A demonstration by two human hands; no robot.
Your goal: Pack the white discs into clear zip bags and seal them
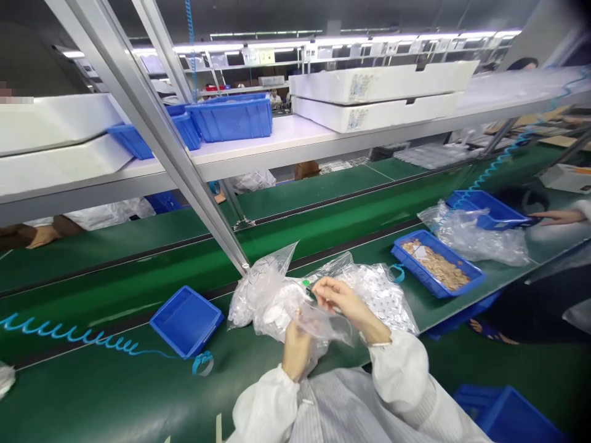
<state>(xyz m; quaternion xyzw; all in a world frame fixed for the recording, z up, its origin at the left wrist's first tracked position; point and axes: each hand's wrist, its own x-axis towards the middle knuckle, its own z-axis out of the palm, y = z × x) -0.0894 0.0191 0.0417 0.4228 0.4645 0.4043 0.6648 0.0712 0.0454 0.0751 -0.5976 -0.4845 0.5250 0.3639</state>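
Note:
My left hand (295, 349) is closed on a thin clear plastic bag (329, 325), held just above the green bench in front of me. My right hand (342, 301) pinches the upper edge of the same bag, fingers curled. Just behind the hands lie larger clear bags of small white parts (270, 295), with another such bag (386, 294) to the right. Both my sleeves are white.
An empty blue tray (186, 320) sits left of the bags, with a blue coiled cord (69, 334) trailing left. A blue tray of tan parts (436, 264) lies to the right. A co-worker's hand (558, 216) reaches in at far right. A slanted metal post (184, 166) rises ahead.

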